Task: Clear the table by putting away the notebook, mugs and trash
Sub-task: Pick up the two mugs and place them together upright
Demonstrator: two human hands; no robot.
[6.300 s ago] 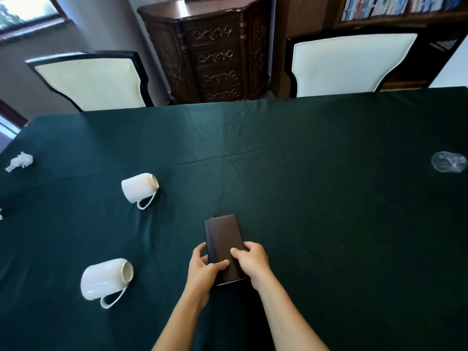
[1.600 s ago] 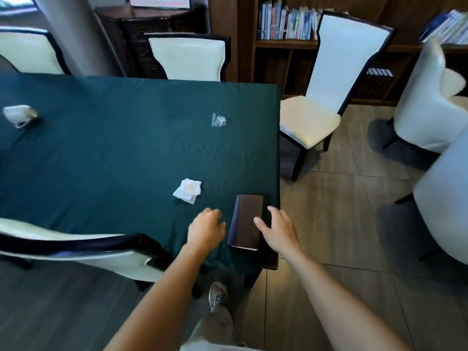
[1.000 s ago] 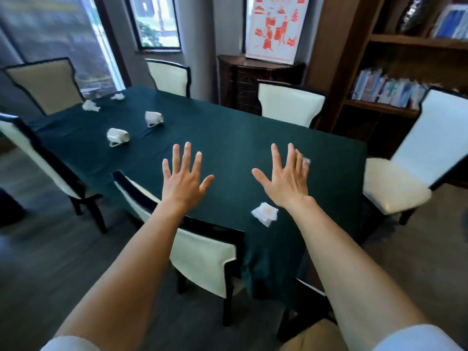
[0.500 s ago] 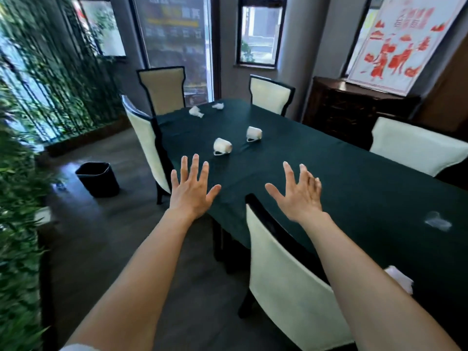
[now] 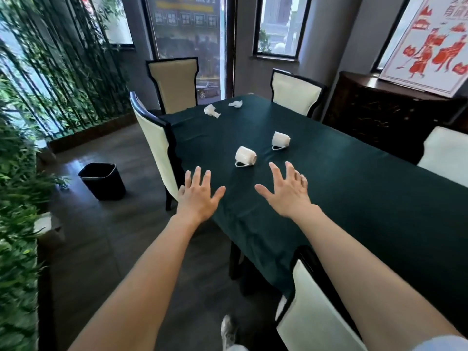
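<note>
Two white mugs lie on their sides on the dark green tablecloth (image 5: pixel 354 198): the nearer mug (image 5: pixel 245 156) and the farther mug (image 5: pixel 280 140). Two crumpled white tissues sit near the table's far end, one tissue (image 5: pixel 210 110) at the left and another tissue (image 5: pixel 236 103) beside it. My left hand (image 5: pixel 198 196) hovers with fingers spread over the table's left edge, holding nothing. My right hand (image 5: pixel 286 191) is spread above the cloth, just short of the nearer mug, also holding nothing. No notebook is in view.
A black waste bin (image 5: pixel 102 181) stands on the dark floor left of the table. White chairs ring the table, one chair (image 5: pixel 157 145) at the left edge, another chair (image 5: pixel 314 312) right below my right arm. Bamboo plants fill the left; a dark cabinet (image 5: pixel 385 112) stands at right.
I have walked from the table's notebook end toward the mugs; they are now much closer. Both hands stay spread and holding nothing, having let go of the notebook earlier.
</note>
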